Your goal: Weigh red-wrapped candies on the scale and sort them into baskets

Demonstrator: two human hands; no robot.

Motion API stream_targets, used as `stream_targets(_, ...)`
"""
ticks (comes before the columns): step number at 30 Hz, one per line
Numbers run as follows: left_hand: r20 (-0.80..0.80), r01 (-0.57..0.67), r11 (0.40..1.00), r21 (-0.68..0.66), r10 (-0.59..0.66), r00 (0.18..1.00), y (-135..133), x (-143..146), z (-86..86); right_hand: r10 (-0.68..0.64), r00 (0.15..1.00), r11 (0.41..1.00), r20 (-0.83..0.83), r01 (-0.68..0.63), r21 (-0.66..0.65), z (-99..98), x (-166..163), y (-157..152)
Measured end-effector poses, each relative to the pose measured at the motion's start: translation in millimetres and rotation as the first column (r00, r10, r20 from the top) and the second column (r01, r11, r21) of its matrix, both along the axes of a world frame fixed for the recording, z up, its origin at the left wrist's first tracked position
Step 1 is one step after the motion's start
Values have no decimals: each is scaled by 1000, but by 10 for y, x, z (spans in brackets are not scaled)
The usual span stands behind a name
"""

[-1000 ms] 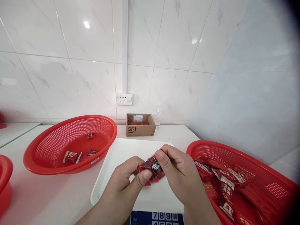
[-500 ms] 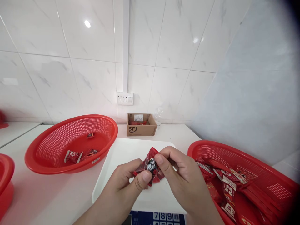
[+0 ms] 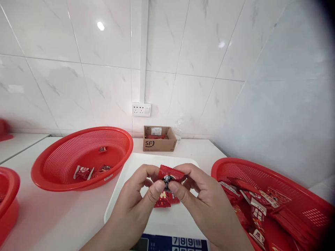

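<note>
Pinched between both hands is a small red snack packet (image 3: 171, 173) with a black patch and white characters. My left hand (image 3: 142, 195) grips its left side with thumb and fingers. On the right side, my right hand (image 3: 200, 193) holds it the same way, the two thumbs nearly meeting on its front. Just beneath the hands, red packets (image 3: 163, 201) lie on the white tray (image 3: 180, 223) of a scale, partly hidden by the thumbs. The scale's blue keypad (image 3: 172, 243) shows at the bottom edge.
On the left stands a red perforated basket (image 3: 65, 143) with a few packets (image 3: 83, 172). A second red basket (image 3: 261, 167) at the right holds several packets (image 3: 258, 216). Behind the tray sit a cardboard box (image 3: 159, 145) and a clear plastic bottle (image 3: 179, 129). Another red basket (image 3: 10, 195) is cut off at the left.
The packet has turned from tilted to roughly level, and my thumbs have come together on its front. Red packets on the tray show more clearly below it. The view has shifted slightly.
</note>
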State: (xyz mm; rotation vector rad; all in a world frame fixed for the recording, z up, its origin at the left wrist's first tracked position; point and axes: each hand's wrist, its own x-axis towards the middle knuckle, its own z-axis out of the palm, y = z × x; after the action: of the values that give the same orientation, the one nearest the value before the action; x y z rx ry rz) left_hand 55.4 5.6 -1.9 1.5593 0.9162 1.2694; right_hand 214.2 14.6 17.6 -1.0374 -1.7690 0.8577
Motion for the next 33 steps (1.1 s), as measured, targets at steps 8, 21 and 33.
stream_targets(8, 130, -90, 996, 5, 88, 987, 17, -25, 39, -1, 996, 1000, 93, -1, 22, -3, -27, -14)
stream_targets(21, -101, -138, 976, 169, 156, 983, -13, -9, -24, 31, 999, 999, 18, -31, -14, 0, -31, -45)
stream_targets(33, -155, -19, 995, 99, 35, 987, -52, -21, 16, -82, 994, 996, -72, 85, 36, -28, -66, -69)
